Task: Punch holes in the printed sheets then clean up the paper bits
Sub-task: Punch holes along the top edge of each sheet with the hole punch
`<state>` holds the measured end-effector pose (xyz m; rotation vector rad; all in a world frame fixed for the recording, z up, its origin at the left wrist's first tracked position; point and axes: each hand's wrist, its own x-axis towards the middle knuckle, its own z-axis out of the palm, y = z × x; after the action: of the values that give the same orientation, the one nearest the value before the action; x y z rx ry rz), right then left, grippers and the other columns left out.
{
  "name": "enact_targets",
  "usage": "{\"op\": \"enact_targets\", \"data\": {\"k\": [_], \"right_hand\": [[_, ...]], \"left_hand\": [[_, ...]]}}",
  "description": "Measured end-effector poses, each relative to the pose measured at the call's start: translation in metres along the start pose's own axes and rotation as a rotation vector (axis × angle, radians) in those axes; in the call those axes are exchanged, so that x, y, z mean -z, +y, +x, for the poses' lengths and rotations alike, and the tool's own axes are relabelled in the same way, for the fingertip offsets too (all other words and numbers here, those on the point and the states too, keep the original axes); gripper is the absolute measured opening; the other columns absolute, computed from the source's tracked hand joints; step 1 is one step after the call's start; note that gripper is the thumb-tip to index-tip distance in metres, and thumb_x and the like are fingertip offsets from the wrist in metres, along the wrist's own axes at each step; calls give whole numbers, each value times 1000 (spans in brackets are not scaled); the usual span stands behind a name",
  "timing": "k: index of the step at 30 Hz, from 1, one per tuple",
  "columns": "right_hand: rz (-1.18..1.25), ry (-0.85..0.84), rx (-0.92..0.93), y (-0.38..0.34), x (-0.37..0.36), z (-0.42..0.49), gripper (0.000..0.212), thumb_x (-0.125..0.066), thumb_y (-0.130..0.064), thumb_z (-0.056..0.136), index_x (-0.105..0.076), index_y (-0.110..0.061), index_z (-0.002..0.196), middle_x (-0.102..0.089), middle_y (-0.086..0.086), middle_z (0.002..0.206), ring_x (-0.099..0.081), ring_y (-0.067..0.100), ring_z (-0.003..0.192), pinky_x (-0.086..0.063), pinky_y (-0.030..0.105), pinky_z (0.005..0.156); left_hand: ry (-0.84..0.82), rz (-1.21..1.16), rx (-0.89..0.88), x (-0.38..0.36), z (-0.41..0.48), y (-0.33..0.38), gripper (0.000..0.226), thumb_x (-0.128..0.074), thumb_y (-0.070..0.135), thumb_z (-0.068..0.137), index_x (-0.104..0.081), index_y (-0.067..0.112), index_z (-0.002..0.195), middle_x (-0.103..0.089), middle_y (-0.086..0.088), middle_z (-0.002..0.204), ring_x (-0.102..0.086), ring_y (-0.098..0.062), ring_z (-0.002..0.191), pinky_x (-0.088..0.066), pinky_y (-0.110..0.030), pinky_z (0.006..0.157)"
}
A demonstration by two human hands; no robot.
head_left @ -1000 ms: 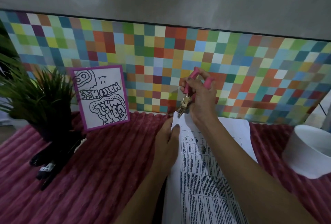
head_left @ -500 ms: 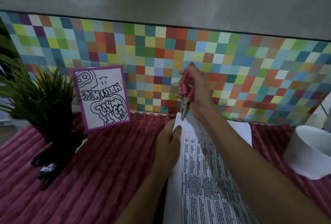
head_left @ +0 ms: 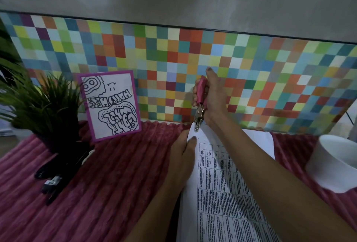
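Printed sheets [head_left: 222, 193] with a table of small text lie on the pink ribbed cloth, running from the bottom edge up to the backboard. My left hand [head_left: 182, 156] holds their left edge near the far corner, thumb on top of the paper. My right hand [head_left: 212, 96] grips a pink-handled hole punch [head_left: 201, 102] held upright, handles squeezed together. Its metal jaw [head_left: 197, 124] is on the far left corner of the top sheet. My right forearm covers part of the sheets.
A white bowl [head_left: 336, 164] sits at the right. A purple-framed doodle card [head_left: 111, 104] leans on the multicoloured checkered backboard [head_left: 135, 52]. A potted green plant [head_left: 38, 104] and dark markers [head_left: 54, 181] lie at the left.
The punch handles, spread a second ago, have closed in my right hand. The punch turned more upright and its jaw went down onto the sheet's far left corner. My left hand stayed.
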<state>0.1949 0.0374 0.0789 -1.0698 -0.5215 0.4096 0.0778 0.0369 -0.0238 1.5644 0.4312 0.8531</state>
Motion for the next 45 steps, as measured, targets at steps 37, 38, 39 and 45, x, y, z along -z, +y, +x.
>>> {"op": "enact_targets", "data": {"k": [37, 38, 39, 45], "right_hand": [[-78, 101, 19, 2, -9, -8, 45, -53, -41, 96, -59, -6, 69, -51, 11, 52, -42, 20, 36, -37, 24, 37], [-85, 82, -4, 1, -9, -9, 44, -54, -42, 95, -61, -5, 72, -53, 10, 52, -43, 20, 36, -39, 25, 38], [-94, 62, -30, 1, -9, -9, 43, -54, -42, 95, -63, -3, 78, -54, 9, 52, -44, 19, 37, -40, 25, 40], [-200, -13, -75, -5, -5, -12, 41, -52, -40, 95, -64, -1, 94, -59, 8, 59, -51, 19, 45, -46, 28, 46]], "left_hand": [[115, 226, -88, -3, 3, -8, 43, -46, 15, 102, -35, 26, 62, -37, 10, 50, -36, -3, 47, -27, -18, 48], [119, 236, -100, -3, 3, -7, 44, -46, 15, 102, -34, 28, 62, -39, 10, 48, -37, -2, 46, -28, -17, 47], [122, 242, -110, -3, 2, -7, 45, -47, 15, 102, -35, 28, 61, -42, 11, 47, -39, -2, 45, -28, -16, 47], [134, 280, -147, -3, 3, -7, 46, -47, 14, 102, -36, 28, 60, -37, 8, 49, -43, -3, 46, -29, -15, 47]]}}
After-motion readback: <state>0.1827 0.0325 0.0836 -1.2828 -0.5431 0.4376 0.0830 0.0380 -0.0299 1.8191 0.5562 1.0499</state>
